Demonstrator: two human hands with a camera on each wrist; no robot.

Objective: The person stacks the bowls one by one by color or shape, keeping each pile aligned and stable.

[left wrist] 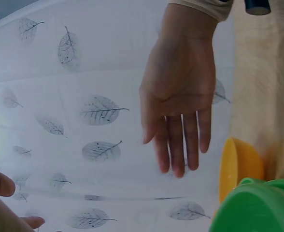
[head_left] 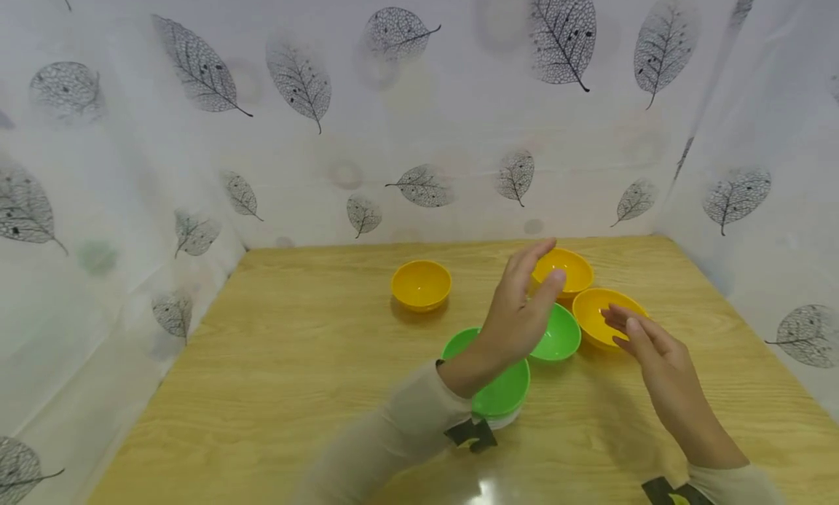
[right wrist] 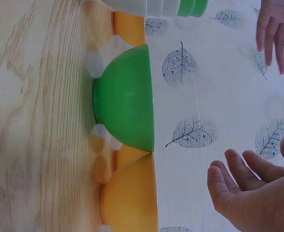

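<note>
**Your left hand [head_left: 514,315] and right hand [head_left: 675,388] up in the air, nothing gripped**

Left: fingers straight, a little spread, holding nothing. Right: fingers loosely bent, also holding nothing.

Below your left wrist: stack [head_left: 505,392], green on top, white lower down, upright on the desk [head_left: 295,359]. Just past it, to the right: green bowl [head_left: 557,337], upright, rim apparently touching the right yellow bowl [head_left: 590,315]. Back yellow bowl [head_left: 573,268] sits just behind those two. Left yellow bowl [head_left: 421,286] stands apart from the group, farther back than the stack.

In the way: your left wrist and left sleeve [head_left: 419,410] cut across the stack in the head view; your left hand hides part of the green bowl and the back yellow bowl. Your right fingertips overlap the right yellow bowl there, but the right wrist view shows a gap between that hand and the bowls.

Around: sheet [head_left: 446,126] with dark leaf prints hangs behind the desk and along both sides. Glare spot on the desk near you.

Marks: dark patch [head_left: 483,432] by your left cuff, a similar one by the right, each with a yellow-green mark; can't tell if it's lettering. Dark cylinder [left wrist: 257,6] at your left cuff, left wrist view, cut off by the edge.
</note>
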